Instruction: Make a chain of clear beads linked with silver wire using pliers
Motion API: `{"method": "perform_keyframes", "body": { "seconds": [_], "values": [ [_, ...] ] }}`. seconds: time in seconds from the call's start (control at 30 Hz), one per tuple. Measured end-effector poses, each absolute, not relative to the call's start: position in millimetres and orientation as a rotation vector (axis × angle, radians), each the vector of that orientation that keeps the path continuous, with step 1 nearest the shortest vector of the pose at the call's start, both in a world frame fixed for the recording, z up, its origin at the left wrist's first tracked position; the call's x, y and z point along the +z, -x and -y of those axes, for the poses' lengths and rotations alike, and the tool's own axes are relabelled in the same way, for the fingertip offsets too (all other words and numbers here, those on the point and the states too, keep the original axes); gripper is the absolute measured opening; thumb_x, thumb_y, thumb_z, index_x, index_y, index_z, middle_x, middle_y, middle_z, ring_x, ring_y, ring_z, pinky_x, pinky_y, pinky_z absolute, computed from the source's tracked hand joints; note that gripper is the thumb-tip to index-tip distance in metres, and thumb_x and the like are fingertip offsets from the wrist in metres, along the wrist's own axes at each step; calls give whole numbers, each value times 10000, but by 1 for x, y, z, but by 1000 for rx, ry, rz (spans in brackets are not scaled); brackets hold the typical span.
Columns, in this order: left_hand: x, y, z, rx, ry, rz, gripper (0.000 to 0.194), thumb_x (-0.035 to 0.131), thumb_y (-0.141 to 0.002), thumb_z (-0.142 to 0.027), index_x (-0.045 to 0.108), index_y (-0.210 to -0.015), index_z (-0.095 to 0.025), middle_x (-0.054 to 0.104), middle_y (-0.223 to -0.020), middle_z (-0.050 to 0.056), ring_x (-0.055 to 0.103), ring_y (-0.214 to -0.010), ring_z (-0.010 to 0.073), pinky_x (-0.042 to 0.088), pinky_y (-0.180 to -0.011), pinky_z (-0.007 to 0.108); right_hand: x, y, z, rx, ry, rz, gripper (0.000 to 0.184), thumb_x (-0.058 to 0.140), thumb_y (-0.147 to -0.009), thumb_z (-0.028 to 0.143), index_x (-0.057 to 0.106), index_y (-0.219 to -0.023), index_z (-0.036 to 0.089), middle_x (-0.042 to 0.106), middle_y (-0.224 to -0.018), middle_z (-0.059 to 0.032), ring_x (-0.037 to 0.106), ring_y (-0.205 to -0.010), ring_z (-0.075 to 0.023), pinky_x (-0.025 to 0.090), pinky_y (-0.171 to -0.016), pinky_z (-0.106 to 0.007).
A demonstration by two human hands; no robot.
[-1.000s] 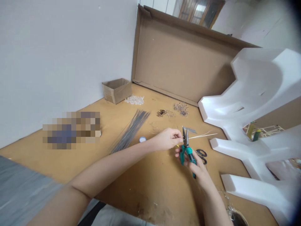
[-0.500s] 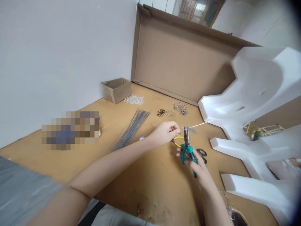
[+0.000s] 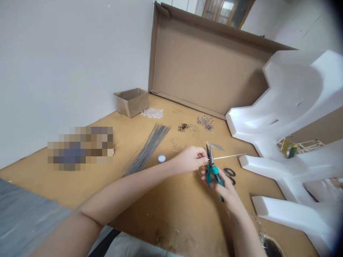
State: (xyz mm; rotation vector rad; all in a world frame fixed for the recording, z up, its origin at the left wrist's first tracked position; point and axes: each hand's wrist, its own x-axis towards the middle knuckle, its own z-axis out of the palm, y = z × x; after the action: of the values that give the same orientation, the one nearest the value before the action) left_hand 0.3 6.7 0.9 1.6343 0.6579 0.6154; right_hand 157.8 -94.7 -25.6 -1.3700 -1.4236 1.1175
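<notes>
My right hand grips the teal handles of long-nose pliers, jaws pointing up and closed on a thin silver wire. The wire runs out to the right from the jaws, level with the table. My left hand pinches the wire's near end just left of the jaws, fingers closed. Both hands hover low over the brown table.
A bundle of grey wires lies left of my hands, with a small white disc beside it. Black scissors lie right of the pliers. Small rings and clear beads, a cardboard box, a cardboard sheet and white foam blocks surround the work spot.
The wire tilted upward to the right half a second ago and now lies level again. My hands shifted slightly; the pliers stay clamped on the wire.
</notes>
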Motion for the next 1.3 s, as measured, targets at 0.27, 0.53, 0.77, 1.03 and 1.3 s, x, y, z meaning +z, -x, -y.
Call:
{"method": "perform_keyframes", "body": {
  "seconds": [0.27,0.53,0.77,1.03,1.3],
  "values": [
    [-2,0,-6,658,-1692,-684,108,501,-745,-235,548,-745,-138,553,-623,-19,491,-504,67,389,-500,183,-25,-156,93,1094,1388,1461,298,526,-727,245,518,-1021,194,606,-989,-67,574,-835,-196,450,-749,-306],
    [-6,-2,-8,650,-1741,-732,128,487,-751,-241,563,-742,-138,545,-615,-20,475,-505,72,363,-478,185,-26,-149,92,694,1676,1588,302,486,-646,173,518,-947,175,598,-838,-35,558,-766,-189,438,-734,-297],
    [-7,-3,-8,633,-1732,-693,146,489,-757,-233,587,-779,-127,519,-594,-26,455,-502,69,354,-474,181,-33,-151,92,477,1848,1650,379,460,-646,173,509,-1021,174,585,-769,-14,536,-681,-174,423,-675,-284],
    [-7,-5,-6,597,-1643,-661,135,502,-758,-261,548,-748,-135,506,-565,-35,453,-450,61,351,-449,179,-33,-145,92,396,1878,1554,207,493,-758,328,522,-911,191,583,-751,-10,516,-656,-160,404,-638,-256],
    [-3,-3,-5,595,-1613,-626,127,505,-763,-231,570,-785,-125,453,-521,-49,415,-459,64,328,-455,181,-32,-145,92,353,1895,1556,264,508,-758,405,565,-872,173,603,-724,-28,531,-649,-172,409,-627,-263]
  ]
}}
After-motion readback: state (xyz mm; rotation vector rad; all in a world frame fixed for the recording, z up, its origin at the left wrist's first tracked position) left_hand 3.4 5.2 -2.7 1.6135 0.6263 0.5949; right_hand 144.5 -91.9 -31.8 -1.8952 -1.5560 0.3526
